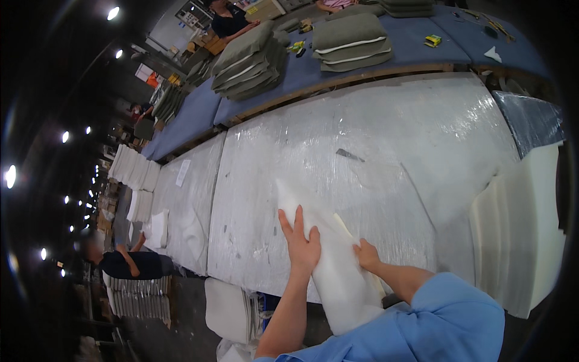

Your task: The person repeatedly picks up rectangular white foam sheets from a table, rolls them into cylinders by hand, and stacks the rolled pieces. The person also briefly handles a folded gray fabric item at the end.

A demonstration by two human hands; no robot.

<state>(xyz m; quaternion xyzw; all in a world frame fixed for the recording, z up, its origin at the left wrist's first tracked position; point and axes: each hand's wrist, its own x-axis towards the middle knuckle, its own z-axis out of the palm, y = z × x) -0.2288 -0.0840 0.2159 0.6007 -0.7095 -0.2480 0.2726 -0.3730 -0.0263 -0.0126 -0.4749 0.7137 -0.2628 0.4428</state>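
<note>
A long white foam piece wrapped in white batting lies slanted across the near edge of the plastic-covered table. My left hand rests flat on its upper left side, fingers spread and pointing away from me. My right hand grips its right edge, where a cream foam edge shows. The lower end of the piece reaches down against my blue sleeve.
White foam slabs lie stacked at the right. Piles of grey-green cushions sit on the blue table behind, with other people at its far side. Another person works at lower left beside stacked white pieces.
</note>
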